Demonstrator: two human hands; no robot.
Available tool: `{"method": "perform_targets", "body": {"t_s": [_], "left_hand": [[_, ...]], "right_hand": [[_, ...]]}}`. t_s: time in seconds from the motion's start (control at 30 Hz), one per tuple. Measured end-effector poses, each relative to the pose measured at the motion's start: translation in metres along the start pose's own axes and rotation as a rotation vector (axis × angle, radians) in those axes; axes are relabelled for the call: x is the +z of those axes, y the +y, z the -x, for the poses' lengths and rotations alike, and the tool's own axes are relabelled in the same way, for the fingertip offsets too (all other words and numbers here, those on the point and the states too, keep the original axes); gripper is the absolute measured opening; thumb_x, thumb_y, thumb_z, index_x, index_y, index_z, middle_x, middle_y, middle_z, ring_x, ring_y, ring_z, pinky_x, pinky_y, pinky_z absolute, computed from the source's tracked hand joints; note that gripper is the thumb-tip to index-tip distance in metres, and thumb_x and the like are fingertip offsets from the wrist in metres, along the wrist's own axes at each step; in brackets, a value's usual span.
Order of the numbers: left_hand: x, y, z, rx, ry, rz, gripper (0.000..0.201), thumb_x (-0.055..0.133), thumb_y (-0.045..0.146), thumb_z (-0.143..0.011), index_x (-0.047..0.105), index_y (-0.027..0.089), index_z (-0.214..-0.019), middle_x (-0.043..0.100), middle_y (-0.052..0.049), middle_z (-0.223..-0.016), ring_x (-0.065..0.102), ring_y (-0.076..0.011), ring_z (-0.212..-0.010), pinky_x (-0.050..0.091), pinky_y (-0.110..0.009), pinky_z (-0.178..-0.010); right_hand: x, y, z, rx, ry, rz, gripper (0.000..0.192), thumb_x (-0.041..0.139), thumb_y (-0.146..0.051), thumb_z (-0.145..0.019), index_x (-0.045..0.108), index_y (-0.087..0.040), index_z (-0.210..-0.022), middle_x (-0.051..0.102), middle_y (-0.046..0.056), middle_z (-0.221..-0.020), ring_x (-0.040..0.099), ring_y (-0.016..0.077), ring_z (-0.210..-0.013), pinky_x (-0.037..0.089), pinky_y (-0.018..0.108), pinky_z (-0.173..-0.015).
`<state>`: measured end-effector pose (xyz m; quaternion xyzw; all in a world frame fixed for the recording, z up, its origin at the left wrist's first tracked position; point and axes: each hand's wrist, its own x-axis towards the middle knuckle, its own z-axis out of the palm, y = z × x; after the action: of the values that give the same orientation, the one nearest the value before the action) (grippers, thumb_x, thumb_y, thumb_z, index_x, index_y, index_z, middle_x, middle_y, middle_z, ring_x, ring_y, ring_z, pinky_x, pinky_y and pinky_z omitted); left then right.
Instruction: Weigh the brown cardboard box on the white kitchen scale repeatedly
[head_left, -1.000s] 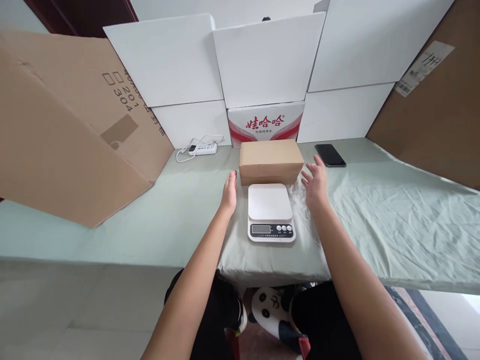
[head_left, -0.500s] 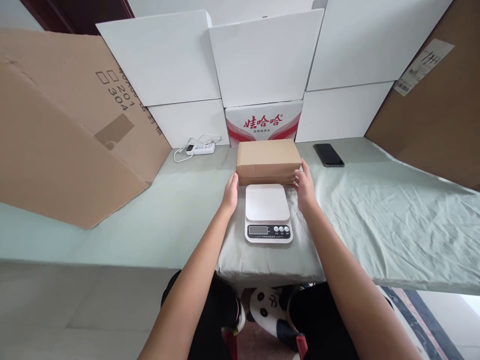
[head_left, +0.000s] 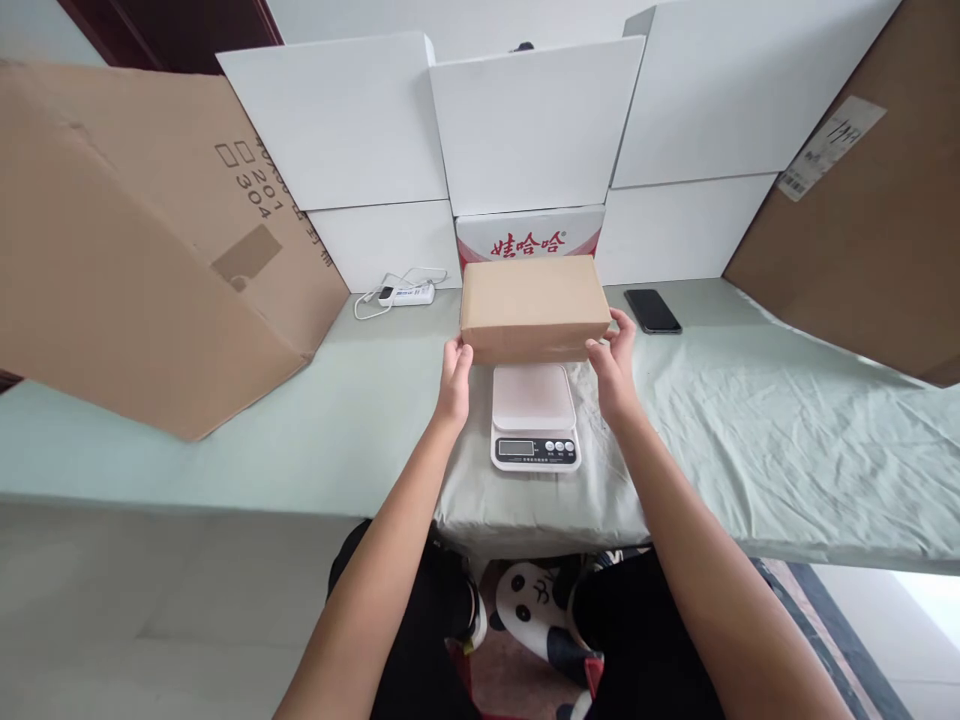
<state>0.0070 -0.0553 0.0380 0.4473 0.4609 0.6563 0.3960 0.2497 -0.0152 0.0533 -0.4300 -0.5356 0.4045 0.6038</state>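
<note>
A brown cardboard box (head_left: 534, 305) is held between my two hands, its front lower edge overlapping the far end of a white kitchen scale (head_left: 534, 400). My left hand (head_left: 454, 385) grips the box's left front corner, thumb on the front face. At the right front corner my right hand (head_left: 615, 368) is closed on it, fingers along the side and thumb in front. The box appears raised above the table. The scale's small display looks blank, and its row of buttons faces me. Part of its platform is hidden behind the box.
A black phone (head_left: 652, 311) lies to the right on the green cloth-covered table (head_left: 360, 420). Back left is a white power strip with a cable (head_left: 407, 295). White boards (head_left: 532, 130) and a red-and-white carton (head_left: 525, 237) stand behind; large cardboard sheets (head_left: 165, 250) flank the sides.
The box has been lifted from behind the scale and now appears larger and higher, covering more of the carton. Both hands moved up with it. The camera view shifted slightly.
</note>
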Motion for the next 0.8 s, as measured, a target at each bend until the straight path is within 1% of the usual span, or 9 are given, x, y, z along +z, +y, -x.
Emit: {"method": "perform_targets", "body": {"t_s": [0.07,0.13,0.23,0.33,0.4,0.53,0.6,0.7,0.8], "left_hand": [[-0.003,0.004,0.015,0.018,-0.020,-0.015,0.055,0.062,0.070,-0.101,0.062,0.028,-0.138,0.063,-0.011,-0.165,0.053,-0.0315,-0.162,0.041,-0.046,-0.134],[-0.006,0.004,0.031,0.017,-0.059,-0.016,0.056,0.063,0.072,-0.100,0.061,0.028,-0.134,0.065,-0.012,-0.161,0.055,-0.0321,-0.160,0.042,-0.047,-0.133],[-0.010,0.003,0.055,0.001,-0.090,-0.014,0.058,0.061,0.073,-0.100,0.060,0.027,-0.135,0.066,-0.014,-0.160,0.056,-0.0324,-0.159,0.042,-0.049,-0.133],[-0.011,0.003,0.072,0.004,-0.090,-0.013,0.059,0.057,0.074,-0.101,0.059,0.026,-0.136,0.064,-0.016,-0.162,0.056,-0.0329,-0.159,0.044,-0.049,-0.131],[-0.011,0.004,0.078,0.009,-0.083,-0.007,0.059,0.056,0.074,-0.101,0.060,0.025,-0.135,0.065,-0.016,-0.160,0.057,-0.0335,-0.157,0.045,-0.049,-0.130],[-0.011,0.008,0.082,-0.014,-0.077,-0.001,0.058,0.057,0.075,-0.100,0.062,0.025,-0.129,0.071,-0.016,-0.151,0.064,-0.0356,-0.149,0.048,-0.052,-0.126],[-0.011,0.008,0.082,-0.025,-0.059,-0.008,0.057,0.057,0.076,-0.099,0.062,0.025,-0.124,0.073,-0.016,-0.147,0.067,-0.0361,-0.145,0.051,-0.052,-0.123],[-0.014,0.009,0.082,-0.036,0.002,-0.040,0.054,0.057,0.077,-0.099,0.063,0.026,-0.116,0.076,-0.015,-0.142,0.069,-0.0360,-0.142,0.053,-0.052,-0.120],[-0.017,0.012,0.082,-0.047,0.039,-0.052,0.054,0.056,0.078,-0.099,0.063,0.026,-0.113,0.078,-0.015,-0.137,0.070,-0.0363,-0.140,0.054,-0.053,-0.119]], "right_hand": [[-0.006,-0.004,0.014,0.012,0.024,0.003,0.064,0.067,-0.056,-0.086,0.043,-0.040,-0.143,0.058,0.006,-0.137,0.064,0.0287,-0.128,0.055,0.053,-0.114],[-0.012,-0.004,0.031,0.026,0.046,-0.002,0.060,0.065,-0.055,-0.088,0.042,-0.042,-0.142,0.056,0.004,-0.138,0.064,0.0275,-0.127,0.055,0.052,-0.114],[-0.019,-0.001,0.053,0.021,0.080,-0.007,0.057,0.061,-0.058,-0.093,0.040,-0.041,-0.144,0.054,0.004,-0.143,0.061,0.0277,-0.134,0.053,0.053,-0.117],[-0.024,-0.001,0.068,0.020,0.123,0.013,0.051,0.051,-0.069,-0.101,0.041,-0.041,-0.143,0.053,0.005,-0.143,0.057,0.0279,-0.140,0.051,0.054,-0.121],[-0.028,-0.002,0.073,0.010,0.134,0.024,0.051,0.047,-0.075,-0.103,0.043,-0.041,-0.141,0.054,0.005,-0.141,0.057,0.0277,-0.140,0.052,0.054,-0.121],[-0.032,0.001,0.077,0.009,0.133,-0.007,0.050,0.046,-0.079,-0.103,0.044,-0.042,-0.136,0.055,0.003,-0.135,0.060,0.0261,-0.133,0.054,0.054,-0.120],[-0.031,0.005,0.079,0.031,0.134,-0.020,0.049,0.047,-0.078,-0.103,0.044,-0.042,-0.136,0.056,0.003,-0.132,0.061,0.0259,-0.132,0.055,0.054,-0.119],[-0.025,0.008,0.082,0.054,0.123,-0.016,0.047,0.048,-0.076,-0.104,0.044,-0.043,-0.137,0.056,0.003,-0.131,0.062,0.0263,-0.133,0.057,0.053,-0.117],[-0.020,0.005,0.084,0.053,0.112,-0.011,0.048,0.048,-0.077,-0.104,0.045,-0.042,-0.138,0.055,0.004,-0.133,0.062,0.0260,-0.131,0.056,0.053,-0.118]]}}
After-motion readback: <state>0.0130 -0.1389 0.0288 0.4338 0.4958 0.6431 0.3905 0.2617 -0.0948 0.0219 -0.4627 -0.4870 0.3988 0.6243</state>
